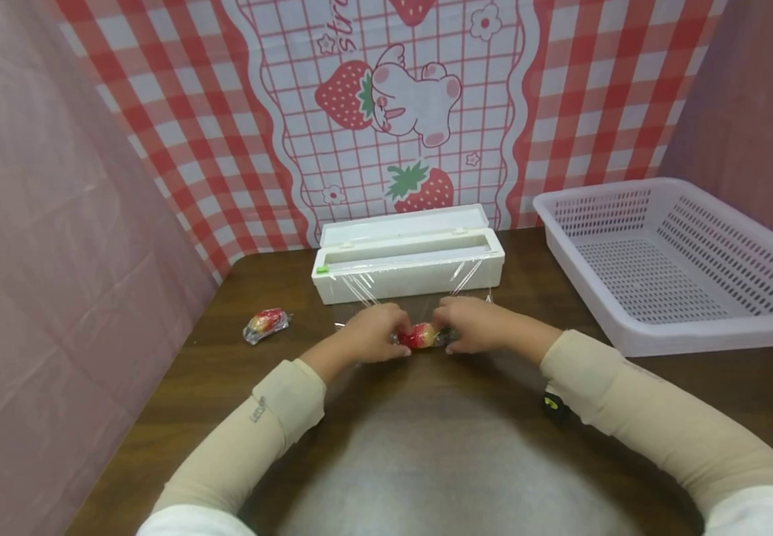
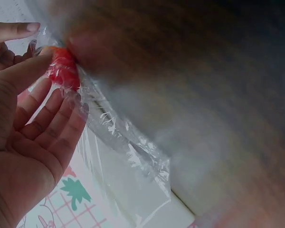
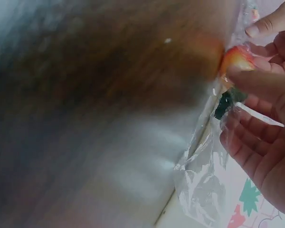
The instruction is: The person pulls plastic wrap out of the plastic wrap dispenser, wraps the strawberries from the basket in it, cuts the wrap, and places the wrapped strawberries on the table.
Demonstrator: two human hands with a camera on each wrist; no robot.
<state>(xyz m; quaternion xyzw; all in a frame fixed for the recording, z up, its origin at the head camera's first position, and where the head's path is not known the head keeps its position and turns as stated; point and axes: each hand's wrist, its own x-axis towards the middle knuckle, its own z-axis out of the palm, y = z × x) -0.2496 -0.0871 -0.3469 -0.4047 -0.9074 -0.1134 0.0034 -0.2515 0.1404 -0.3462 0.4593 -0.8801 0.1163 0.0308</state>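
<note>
A small red-and-yellow fruit-shaped piece [image 1: 420, 336], dark green at one end, lies in clear cling film [image 2: 133, 156] between my hands. My left hand [image 1: 376, 333] pinches the wrapped piece at its red end, thumb in front and fingers behind. At the yellow end my right hand [image 1: 476, 324] grips it likewise, its thumb on the piece in the right wrist view. Behind them stands a long white cling film box [image 1: 413, 280], lid up, and the film stretches from it down to my hands. The fingertips are partly hidden by film and piece.
Left of my hands lies another red-and-yellow piece [image 1: 267, 322] wrapped in film. A white perforated basket [image 1: 715, 339] stands at the right. Close to my right forearm sits a small black-and-green object [image 1: 552, 404]. A checked cloth [image 1: 192, 112] hangs behind the table.
</note>
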